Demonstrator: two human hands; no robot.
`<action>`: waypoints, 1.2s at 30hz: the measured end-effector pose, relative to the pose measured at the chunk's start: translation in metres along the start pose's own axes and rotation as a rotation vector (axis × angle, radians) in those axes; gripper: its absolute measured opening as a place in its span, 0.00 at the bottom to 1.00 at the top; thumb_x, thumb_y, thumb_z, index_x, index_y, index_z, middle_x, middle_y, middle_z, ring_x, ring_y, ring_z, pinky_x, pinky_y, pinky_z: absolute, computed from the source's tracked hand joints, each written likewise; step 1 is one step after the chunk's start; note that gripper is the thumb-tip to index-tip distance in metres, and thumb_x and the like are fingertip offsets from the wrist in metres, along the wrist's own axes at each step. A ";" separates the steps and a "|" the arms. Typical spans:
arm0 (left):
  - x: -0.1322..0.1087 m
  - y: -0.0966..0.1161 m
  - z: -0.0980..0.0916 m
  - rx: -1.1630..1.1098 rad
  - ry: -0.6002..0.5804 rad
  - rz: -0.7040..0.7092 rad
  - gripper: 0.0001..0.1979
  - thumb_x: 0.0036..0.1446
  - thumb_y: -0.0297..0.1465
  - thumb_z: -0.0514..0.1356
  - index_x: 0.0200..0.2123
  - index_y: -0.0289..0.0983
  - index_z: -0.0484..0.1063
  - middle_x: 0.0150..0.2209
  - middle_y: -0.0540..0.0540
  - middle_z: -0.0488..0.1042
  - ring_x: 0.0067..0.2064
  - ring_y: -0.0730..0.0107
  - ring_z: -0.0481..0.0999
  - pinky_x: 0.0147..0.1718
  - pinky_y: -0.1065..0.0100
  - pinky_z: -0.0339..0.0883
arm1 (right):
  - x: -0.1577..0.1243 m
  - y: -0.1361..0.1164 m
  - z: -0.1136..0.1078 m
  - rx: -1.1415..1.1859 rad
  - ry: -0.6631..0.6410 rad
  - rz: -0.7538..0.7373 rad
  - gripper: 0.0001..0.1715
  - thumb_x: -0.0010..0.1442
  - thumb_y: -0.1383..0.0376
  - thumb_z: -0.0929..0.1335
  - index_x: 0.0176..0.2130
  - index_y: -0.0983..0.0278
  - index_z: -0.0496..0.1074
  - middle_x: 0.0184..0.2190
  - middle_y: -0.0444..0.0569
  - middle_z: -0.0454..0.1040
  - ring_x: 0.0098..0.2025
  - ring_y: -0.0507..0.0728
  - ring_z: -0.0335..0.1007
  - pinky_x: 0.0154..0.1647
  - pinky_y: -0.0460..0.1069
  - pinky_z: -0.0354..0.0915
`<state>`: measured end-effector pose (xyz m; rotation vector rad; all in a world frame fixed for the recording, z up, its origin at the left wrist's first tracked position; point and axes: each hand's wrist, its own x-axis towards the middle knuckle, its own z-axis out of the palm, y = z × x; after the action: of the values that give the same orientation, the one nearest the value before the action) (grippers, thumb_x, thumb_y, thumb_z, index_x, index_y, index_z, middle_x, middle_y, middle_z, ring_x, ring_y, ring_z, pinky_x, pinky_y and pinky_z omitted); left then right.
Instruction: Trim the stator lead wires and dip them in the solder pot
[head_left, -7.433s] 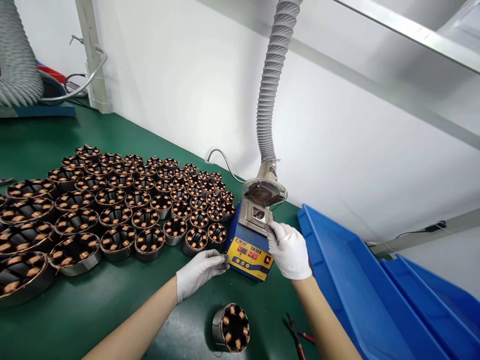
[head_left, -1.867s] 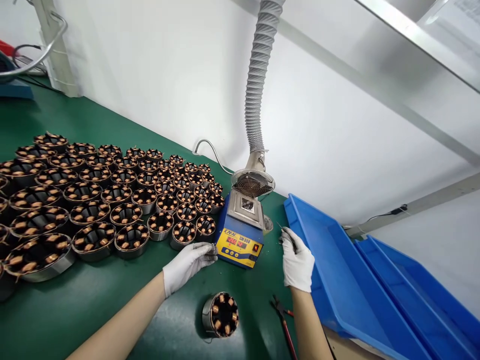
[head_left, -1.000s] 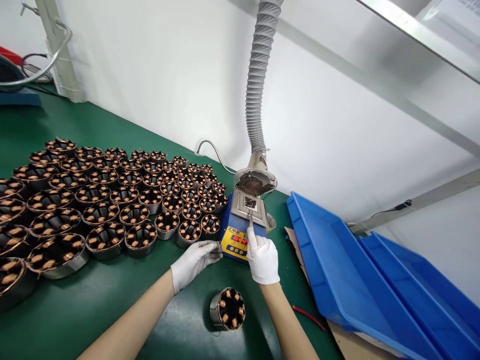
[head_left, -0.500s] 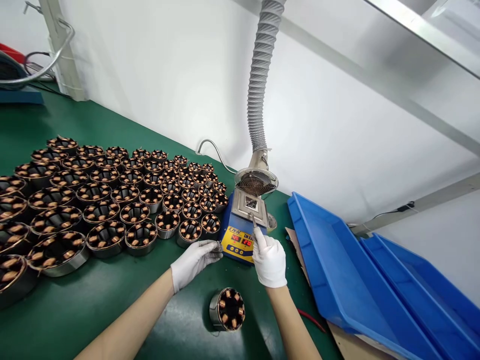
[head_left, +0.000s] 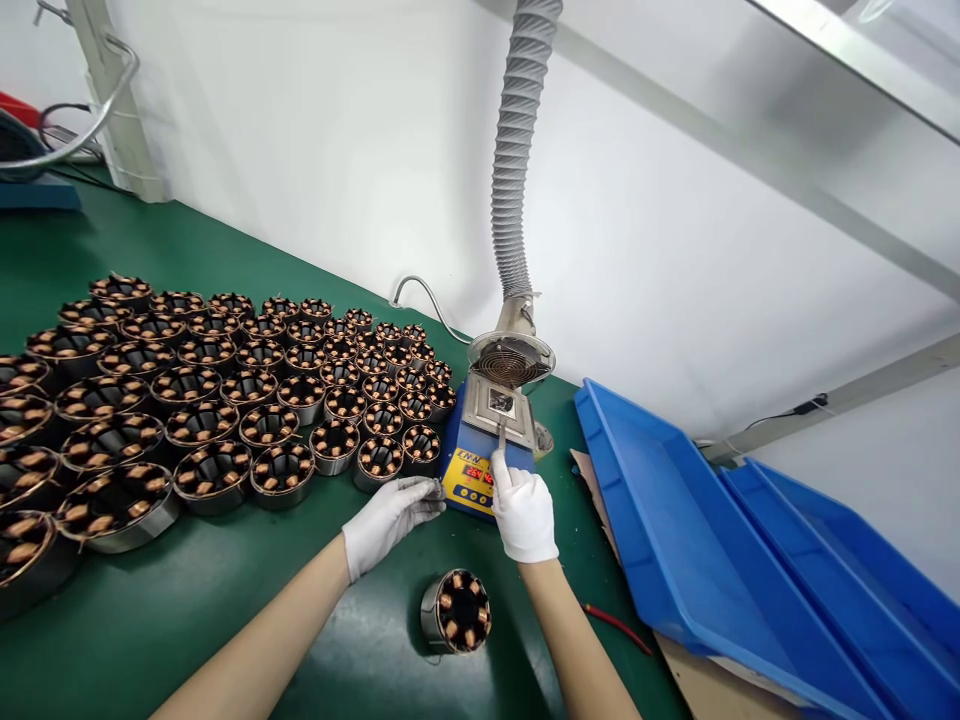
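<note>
My right hand [head_left: 525, 510], in a white glove, is closed around a thin metal scraper-like tool [head_left: 502, 436]. Its far end reaches the top plate of a blue and yellow solder pot [head_left: 469, 470] with red digits on its front. In the square opening lies shiny molten solder [head_left: 501, 402]. My left hand [head_left: 390, 520], also gloved, is at the pot's front left corner with its darkened fingertips drawn together; what they hold, if anything, is hidden. Nearer me, one wound motor stator [head_left: 456, 612] with copper coils stands on the green bench.
Many more stators [head_left: 214, 470] stand in rows at the left. A fume extraction hose [head_left: 517, 160] hangs above the pot. Blue plastic trays [head_left: 675, 540] lean at the right. A red-handled tool [head_left: 619, 628] lies beside my right forearm.
My right hand and the tool have shifted slightly left and up, the tool's end now at the front of the plate. The left hand stays at the pot's corner.
</note>
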<state>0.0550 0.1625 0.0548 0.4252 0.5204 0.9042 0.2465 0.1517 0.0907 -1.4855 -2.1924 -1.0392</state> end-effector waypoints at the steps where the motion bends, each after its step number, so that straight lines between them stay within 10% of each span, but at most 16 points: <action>1: 0.000 0.000 0.000 0.002 0.001 0.000 0.16 0.33 0.35 0.73 0.25 0.31 0.75 0.25 0.47 0.76 0.30 0.70 0.74 0.38 0.66 0.66 | -0.001 0.000 0.001 0.017 -0.004 0.010 0.22 0.54 0.80 0.57 0.45 0.74 0.70 0.19 0.48 0.64 0.22 0.55 0.56 0.24 0.50 0.49; 9: -0.004 0.006 0.006 0.013 0.007 -0.010 0.16 0.33 0.35 0.73 0.23 0.32 0.75 0.25 0.47 0.76 0.30 0.70 0.75 0.36 0.68 0.68 | -0.018 0.014 0.004 0.259 0.001 0.298 0.21 0.56 0.74 0.58 0.46 0.67 0.72 0.19 0.48 0.65 0.22 0.54 0.57 0.26 0.50 0.52; 22: -0.001 0.002 0.001 0.036 -0.024 -0.002 0.14 0.36 0.35 0.72 0.25 0.32 0.75 0.27 0.47 0.76 0.32 0.70 0.75 0.38 0.67 0.66 | -0.036 0.085 0.039 0.888 0.074 1.330 0.15 0.63 0.58 0.64 0.38 0.68 0.69 0.29 0.43 0.71 0.25 0.49 0.68 0.27 0.46 0.67; 36: -0.004 0.005 0.004 0.234 0.013 0.036 0.18 0.36 0.41 0.70 0.26 0.34 0.74 0.28 0.46 0.75 0.33 0.67 0.74 0.41 0.64 0.66 | -0.036 0.064 0.017 1.498 0.030 1.584 0.20 0.57 0.58 0.67 0.47 0.62 0.61 0.30 0.40 0.71 0.25 0.49 0.69 0.29 0.46 0.67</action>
<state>0.0523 0.1618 0.0622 0.6423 0.6353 0.8841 0.3212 0.1517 0.0827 -1.4584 -0.5460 0.8862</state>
